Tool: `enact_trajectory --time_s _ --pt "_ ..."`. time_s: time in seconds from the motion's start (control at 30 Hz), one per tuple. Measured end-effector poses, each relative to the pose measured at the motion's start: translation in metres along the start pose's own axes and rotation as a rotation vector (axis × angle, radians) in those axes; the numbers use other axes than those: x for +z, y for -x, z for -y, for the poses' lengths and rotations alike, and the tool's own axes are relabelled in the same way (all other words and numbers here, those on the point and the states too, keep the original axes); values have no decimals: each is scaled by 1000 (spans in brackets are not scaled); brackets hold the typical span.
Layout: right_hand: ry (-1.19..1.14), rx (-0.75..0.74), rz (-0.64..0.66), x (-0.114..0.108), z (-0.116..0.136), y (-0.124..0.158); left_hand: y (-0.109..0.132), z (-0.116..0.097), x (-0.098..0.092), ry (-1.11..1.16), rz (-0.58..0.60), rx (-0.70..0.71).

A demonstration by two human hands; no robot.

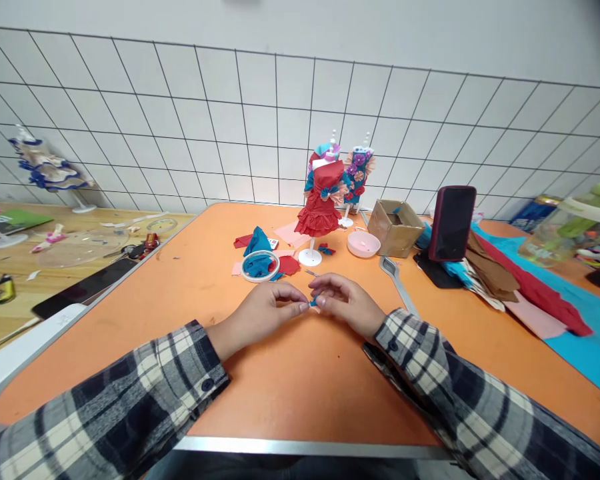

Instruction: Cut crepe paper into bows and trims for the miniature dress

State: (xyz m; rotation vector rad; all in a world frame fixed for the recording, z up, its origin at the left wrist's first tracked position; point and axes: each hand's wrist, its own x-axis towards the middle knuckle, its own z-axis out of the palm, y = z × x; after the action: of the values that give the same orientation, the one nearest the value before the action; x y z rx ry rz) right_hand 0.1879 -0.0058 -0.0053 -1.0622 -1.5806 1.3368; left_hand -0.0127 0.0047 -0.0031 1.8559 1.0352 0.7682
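Note:
A small piece of blue fabric (313,302) is pinched between my two hands above the orange table. My left hand (267,307) comes in from the left, its thumb and fingers closed at the fabric's left end. My right hand (347,303) grips the fabric from the other side with thumb and fingertips, so most of it is hidden. Just beyond stands a miniature dress form in a red ruffled dress (321,200) with a blue bow at the waist. A roll of clear tape (260,266) rests on blue fabric scraps (257,243) to the left.
A pink bowl (363,244), a cardboard box (396,227) and grey scissors or a similar tool (397,283) are right of the dress. Farther right, a phone (452,223) stands upright beside folded fabrics (530,287). A wooden table (95,267) adjoins on the left.

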Motion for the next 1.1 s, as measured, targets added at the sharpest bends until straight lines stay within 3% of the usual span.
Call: enact_trajectory --time_s 0.1,0.3,0.47,0.63,0.87,1.1 --pt "126 -85 -74 4 -1 0 0 1 1 35 -9 -25" --pt "-24 37 -71 7 -2 -1 0 -2 1 50 -13 -42" --pt "-18 46 -161 6 0 -2 -2 0 -3 263 -103 -139" --pt "-111 56 -334 12 -4 -1 0 -2 3 276 16 -217" --pt "-219 80 -277 28 -4 1 1 0 10 248 -60 -148" --pt "-262 86 -228 23 -2 1 1 -4 6 207 1 -124"
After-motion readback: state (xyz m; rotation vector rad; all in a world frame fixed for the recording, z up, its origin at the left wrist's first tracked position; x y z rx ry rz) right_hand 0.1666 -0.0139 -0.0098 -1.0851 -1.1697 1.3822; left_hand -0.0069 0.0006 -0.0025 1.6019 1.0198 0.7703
